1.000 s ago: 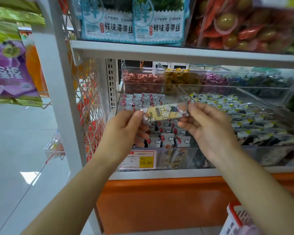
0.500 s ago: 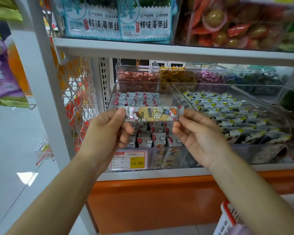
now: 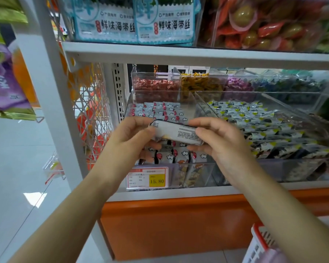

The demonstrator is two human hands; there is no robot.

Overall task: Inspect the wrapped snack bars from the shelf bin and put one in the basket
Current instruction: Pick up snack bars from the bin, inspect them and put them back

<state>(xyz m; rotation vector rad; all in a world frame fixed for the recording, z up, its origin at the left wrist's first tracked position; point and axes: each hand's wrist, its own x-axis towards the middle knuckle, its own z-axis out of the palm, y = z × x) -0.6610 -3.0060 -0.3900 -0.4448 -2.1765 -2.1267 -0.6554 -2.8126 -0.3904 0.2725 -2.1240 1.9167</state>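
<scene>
The snack bar [image 3: 176, 132] is flipped over now, so the fine-print back is shown. Its ends are pinched by the left hand [image 3: 135, 137] and right hand [image 3: 222, 147], so the basket [image 3: 255, 231] is probably next.

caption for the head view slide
Left hand and right hand hold a white wrapped snack bar, text side showing, in front of a clear plastic shelf bin.
</scene>
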